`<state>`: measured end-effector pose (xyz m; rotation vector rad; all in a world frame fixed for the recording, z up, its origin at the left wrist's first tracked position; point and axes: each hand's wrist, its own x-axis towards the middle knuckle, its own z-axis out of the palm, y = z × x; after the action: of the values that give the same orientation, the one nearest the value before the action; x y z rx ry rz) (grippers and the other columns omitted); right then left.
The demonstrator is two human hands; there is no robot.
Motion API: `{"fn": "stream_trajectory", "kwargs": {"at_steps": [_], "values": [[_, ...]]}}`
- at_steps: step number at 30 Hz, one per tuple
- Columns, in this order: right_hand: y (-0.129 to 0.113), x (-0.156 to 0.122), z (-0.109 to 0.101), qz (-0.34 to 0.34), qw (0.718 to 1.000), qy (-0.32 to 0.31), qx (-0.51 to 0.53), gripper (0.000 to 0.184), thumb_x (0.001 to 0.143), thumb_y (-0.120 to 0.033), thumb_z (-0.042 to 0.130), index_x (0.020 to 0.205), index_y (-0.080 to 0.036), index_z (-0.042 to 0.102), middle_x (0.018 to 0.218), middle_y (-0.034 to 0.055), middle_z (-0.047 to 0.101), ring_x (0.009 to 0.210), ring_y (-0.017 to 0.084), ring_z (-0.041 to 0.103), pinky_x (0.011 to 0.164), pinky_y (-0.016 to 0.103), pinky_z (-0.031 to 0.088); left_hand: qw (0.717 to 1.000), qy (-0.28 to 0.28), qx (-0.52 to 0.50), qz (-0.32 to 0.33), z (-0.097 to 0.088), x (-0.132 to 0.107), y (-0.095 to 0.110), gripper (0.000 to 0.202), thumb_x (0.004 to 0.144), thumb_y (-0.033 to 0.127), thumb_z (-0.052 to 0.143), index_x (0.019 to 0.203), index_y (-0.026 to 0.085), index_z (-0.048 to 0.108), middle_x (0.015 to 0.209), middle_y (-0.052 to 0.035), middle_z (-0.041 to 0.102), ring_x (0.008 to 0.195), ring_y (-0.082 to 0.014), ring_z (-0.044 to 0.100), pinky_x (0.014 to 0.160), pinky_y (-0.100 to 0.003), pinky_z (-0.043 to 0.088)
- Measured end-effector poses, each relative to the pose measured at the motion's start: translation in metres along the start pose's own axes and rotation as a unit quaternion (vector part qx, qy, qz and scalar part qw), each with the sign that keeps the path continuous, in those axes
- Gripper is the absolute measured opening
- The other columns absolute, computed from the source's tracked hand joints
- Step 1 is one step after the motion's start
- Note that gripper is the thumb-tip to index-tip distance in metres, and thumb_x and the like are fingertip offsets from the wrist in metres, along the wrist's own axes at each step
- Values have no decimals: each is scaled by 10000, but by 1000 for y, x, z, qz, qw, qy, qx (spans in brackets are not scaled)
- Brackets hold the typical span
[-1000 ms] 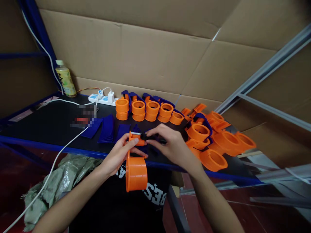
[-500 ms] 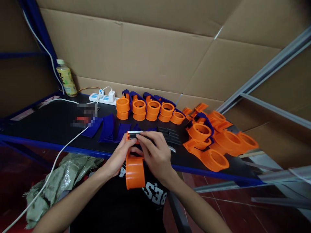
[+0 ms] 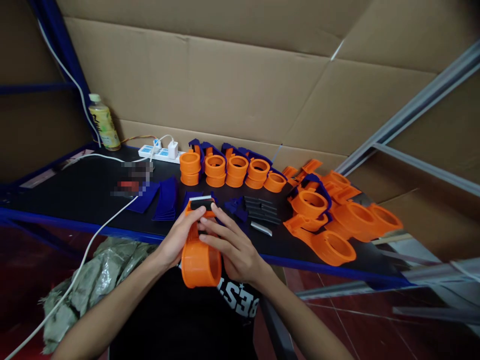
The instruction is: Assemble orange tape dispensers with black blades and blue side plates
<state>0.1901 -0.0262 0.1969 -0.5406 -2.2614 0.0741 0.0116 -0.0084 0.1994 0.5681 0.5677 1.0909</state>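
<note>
My left hand is closed around an orange tape dispenser, its thumb on a black strip at the upper end. A silver serrated blade runs along the top of that strip. The fingers of my right hand press against the dispenser's other side, with one fingertip at the strip's right end. The dispenser's wide ring hangs below both hands, in front of the black shirt. Parts of its middle are hidden behind the fingers.
Orange dispensers with blue parts line the back of the black table. More orange dispensers are heaped at right. Black strips, a silver blade piece, blue flat pieces, a power strip and a bottle lie or stand around.
The dispenser has shifted slightly left and turned, showing more of the black strip and ring opening. My right fingers have moved down from the blade end onto its side.
</note>
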Motion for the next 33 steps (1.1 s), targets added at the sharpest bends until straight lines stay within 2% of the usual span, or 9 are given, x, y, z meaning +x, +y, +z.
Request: {"fn": "stream_trajectory", "kwargs": {"at_steps": [5, 8, 11, 14, 18, 23, 29, 31, 33], "values": [[0, -2, -1, 38, 996, 25, 72, 443, 990, -78, 342, 1352, -225, 550, 1495, 113, 547, 1496, 252, 365, 1178, 583, 389, 999, -12, 36, 28, 3, -2, 0, 383, 840, 379, 761, 1137, 166, 647, 807, -34, 753, 673, -182, 728, 627, -271, 591], [0, 0, -5, 27, 998, 24, 58, 452, 968, -54, 374, 1335, -243, 560, 1505, 94, 540, 1484, 261, 389, 1200, 620, 332, 1000, -17, 13, 22, 3, -2, 0, 394, 847, 370, 753, 1170, 180, 633, 751, -7, 730, 617, -162, 706, 594, -254, 579], [0, 5, -10, 28, 997, 53, 44, 475, 958, -38, 395, 1342, -269, 555, 1493, 73, 554, 1438, 261, 464, 1196, 622, 341, 999, -43, -23, -17, 1, -2, 2, 347, 877, 432, 693, 1086, 157, 664, 707, -21, 710, 592, -165, 694, 581, -258, 577], [1, 13, -15, 67, 994, 87, 9, 502, 967, -50, 395, 1393, -287, 517, 1443, 62, 601, 1425, 253, 483, 1181, 599, 379, 994, -85, -9, -71, -2, -3, 6, 462, 907, 565, 575, 949, 119, 690, 699, -87, 717, 602, -223, 712, 579, -320, 590], [-1, 21, -16, 87, 994, 64, -30, 502, 983, -70, 383, 1418, -286, 508, 1409, 52, 628, 1424, 243, 477, 1188, 575, 379, 989, -106, 5, -107, -3, -5, 9, 492, 903, 591, 547, 908, 122, 697, 672, -109, 721, 567, -233, 707, 567, -327, 582], [-6, 21, -17, 171, 978, 66, 99, 447, 1013, -121, 418, 1413, -285, 534, 1417, 52, 613, 1368, 215, 525, 1138, 459, 469, 988, -100, -2, -119, -4, -7, 14, 494, 900, 583, 535, 905, 116, 697, 689, -101, 717, 578, -247, 715, 573, -360, 597], [6, 24, -36, 184, 968, -39, 169, 511, 1032, -157, 424, 1517, -318, 439, 1571, 22, 462, 1464, 203, 409, 1225, 436, 352, 991, -80, -14, -106, -6, -6, 23, 461, 901, 540, 554, 933, 100, 686, 728, -105, 725, 627, -251, 728, 626, -364, 611], [19, 24, -47, 197, 962, -75, 177, 522, 1039, -172, 416, 1536, -330, 407, 1558, 24, 478, 1430, 202, 455, 1196, 432, 387, 993, -67, -30, -88, -6, -6, 24, 422, 915, 507, 548, 940, 106, 677, 726, -81, 708, 629, -244, 724, 636, -380, 618], [34, 22, -55, 212, 962, -111, 129, 484, 1026, -170, 443, 1483, -324, 486, 1477, 36, 558, 1354, 210, 524, 1144, 437, 436, 995, -61, -49, -60, -5, -5, 26, 390, 926, 485, 539, 957, 119, 670, 735, -58, 691, 636, -237, 722, 631, -386, 622]]}}
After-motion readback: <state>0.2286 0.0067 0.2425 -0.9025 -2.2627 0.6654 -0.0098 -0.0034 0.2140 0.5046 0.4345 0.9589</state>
